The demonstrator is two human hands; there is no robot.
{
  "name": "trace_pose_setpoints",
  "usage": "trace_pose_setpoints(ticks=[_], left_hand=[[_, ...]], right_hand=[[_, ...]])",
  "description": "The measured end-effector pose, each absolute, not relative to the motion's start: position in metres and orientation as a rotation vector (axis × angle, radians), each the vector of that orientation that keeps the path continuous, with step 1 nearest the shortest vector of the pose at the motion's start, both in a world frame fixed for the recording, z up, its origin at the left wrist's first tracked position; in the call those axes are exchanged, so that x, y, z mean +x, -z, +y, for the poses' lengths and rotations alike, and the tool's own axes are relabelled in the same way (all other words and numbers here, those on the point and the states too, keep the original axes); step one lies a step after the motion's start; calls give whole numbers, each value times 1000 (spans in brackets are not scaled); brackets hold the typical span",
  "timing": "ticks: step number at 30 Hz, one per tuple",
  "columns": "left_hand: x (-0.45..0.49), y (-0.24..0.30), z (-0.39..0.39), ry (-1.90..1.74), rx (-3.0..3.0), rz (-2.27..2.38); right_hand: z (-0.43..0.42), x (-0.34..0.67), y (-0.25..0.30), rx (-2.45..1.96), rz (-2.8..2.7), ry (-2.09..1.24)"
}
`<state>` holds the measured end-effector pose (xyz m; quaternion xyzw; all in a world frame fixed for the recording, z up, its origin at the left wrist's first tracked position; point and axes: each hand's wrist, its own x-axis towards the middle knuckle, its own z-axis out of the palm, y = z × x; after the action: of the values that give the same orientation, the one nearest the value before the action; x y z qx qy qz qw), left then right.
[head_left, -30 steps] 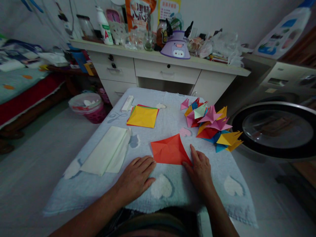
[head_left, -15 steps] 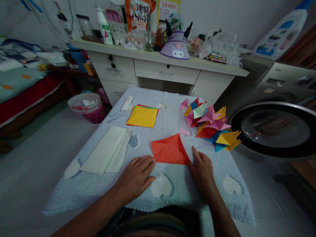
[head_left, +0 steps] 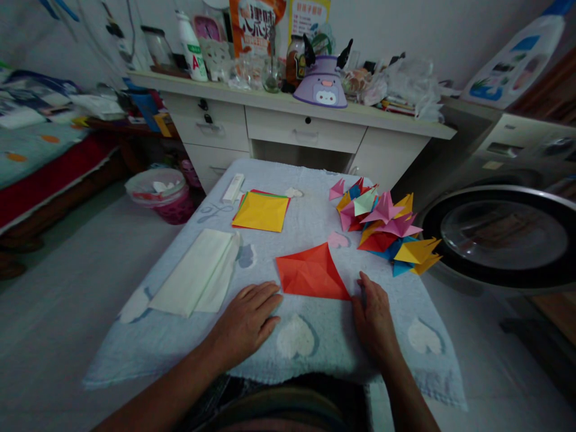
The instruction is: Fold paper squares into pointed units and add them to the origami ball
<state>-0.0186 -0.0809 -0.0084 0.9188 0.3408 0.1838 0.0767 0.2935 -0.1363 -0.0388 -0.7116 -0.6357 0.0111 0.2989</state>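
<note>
A creased red-orange sheet of origami paper (head_left: 312, 273) lies on the cloth-covered table in front of me. My left hand (head_left: 249, 312) rests flat by its lower left corner, fingers stretched out. By the lower right corner is my right hand (head_left: 373, 309), thumb and fingers apart, holding nothing. Beyond the sheet sits a stack of coloured square papers (head_left: 261, 211), a yellow one on top. Folded paper cranes (head_left: 382, 222) in pink, yellow, red and blue crowd together at the right. A folded pale green cloth or paper (head_left: 198, 273) lies left of my left hand.
A small white box (head_left: 233, 188) lies at the table's far left. Behind stands a white cabinet (head_left: 306, 129) with a purple visor (head_left: 321, 84) and jars on top. A washing machine (head_left: 504, 234) is at the right, a pink bin (head_left: 162, 195) at the left.
My right hand has moved slightly right, away from the sheet's lower right corner. My left hand and the red-orange sheet stay almost the same.
</note>
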Motion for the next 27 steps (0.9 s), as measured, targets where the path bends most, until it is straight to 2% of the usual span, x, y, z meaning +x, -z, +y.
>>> trace_pose_setpoints(ticks=[14, 23, 27], left_hand=[[14, -3, -61, -603, 2376, 1193], [28, -12, -42, -423, 2325, 1039], [30, -18, -34, -479, 2312, 998]], right_hand=[[-140, 295, 35, -1825, -1725, -29], [-140, 292, 31, -1862, -1736, -36], [-139, 291, 30, -1877, -1719, -54]])
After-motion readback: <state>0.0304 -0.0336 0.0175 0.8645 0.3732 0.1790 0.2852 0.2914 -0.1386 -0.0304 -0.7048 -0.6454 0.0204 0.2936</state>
